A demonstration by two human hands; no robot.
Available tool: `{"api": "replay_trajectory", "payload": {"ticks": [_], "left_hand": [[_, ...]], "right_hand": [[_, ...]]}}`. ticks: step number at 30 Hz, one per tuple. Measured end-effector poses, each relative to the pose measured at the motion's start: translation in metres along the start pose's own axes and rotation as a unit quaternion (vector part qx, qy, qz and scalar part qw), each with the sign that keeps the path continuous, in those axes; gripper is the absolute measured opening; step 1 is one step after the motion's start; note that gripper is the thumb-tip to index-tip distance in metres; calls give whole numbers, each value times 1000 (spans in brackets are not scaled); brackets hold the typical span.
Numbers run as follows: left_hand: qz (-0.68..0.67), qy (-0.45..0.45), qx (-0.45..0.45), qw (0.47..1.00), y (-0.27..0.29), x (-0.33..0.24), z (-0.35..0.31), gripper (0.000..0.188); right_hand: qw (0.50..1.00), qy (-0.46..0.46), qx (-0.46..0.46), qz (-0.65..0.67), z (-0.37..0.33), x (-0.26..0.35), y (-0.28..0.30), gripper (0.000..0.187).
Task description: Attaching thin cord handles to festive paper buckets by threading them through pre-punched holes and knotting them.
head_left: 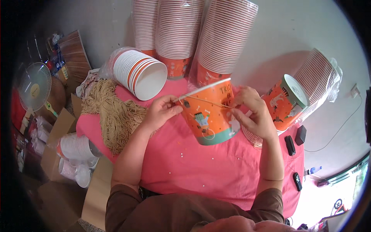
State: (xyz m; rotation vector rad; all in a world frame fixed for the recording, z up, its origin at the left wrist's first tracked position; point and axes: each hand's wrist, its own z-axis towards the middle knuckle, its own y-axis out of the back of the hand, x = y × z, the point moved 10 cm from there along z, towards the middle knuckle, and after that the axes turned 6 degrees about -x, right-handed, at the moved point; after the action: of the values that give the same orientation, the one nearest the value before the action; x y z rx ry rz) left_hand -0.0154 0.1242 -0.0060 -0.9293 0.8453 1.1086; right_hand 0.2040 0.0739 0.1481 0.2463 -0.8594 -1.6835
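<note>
An orange paper bucket (pixel 210 120) with cartoon figures, a white rim and a green base band tilts above the pink-covered table. Across its front, just below the rim, runs a thin tan cord (pixel 205 101). My left hand (pixel 162 112) is closed, pinching the cord's left end against the bucket's rim. At the other side, my right hand (pixel 253 110) has its fingers closed on the cord by the bucket's wall; the fingertips partly hide the exact grip. A loose pile of tan cords (pixel 116 112) lies beside my left forearm. More cord (pixel 253 133) shows behind my right wrist.
Tall wrapped bucket stacks (pixel 228 34) stand at the back. A stack of buckets lies on its side (pixel 150 81) at back left. Another bucket (pixel 284 102) stands right. Small black objects (pixel 290 145) line the right edge. Cardboard boxes (pixel 62 143) stand left.
</note>
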Motion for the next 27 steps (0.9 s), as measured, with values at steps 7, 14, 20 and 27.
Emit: {"api": "replay_trajectory", "payload": {"ticks": [7,14,20,27], "left_hand": [[-55,57,4,997,-11,12,3,26],[-128,97,45,986,-17,24,-2,26],[-46,93,-28,994,-9,31,2,21],[6,125,-20,992,-7,38,-1,18]], "right_hand": [[990,-1,131,-61,-9,33,-8,67],[978,-5,197,-68,-14,49,-5,69],[991,-1,78,-110,7,33,54,47],[890,-257,-374,49,-54,-92,275,52]]}}
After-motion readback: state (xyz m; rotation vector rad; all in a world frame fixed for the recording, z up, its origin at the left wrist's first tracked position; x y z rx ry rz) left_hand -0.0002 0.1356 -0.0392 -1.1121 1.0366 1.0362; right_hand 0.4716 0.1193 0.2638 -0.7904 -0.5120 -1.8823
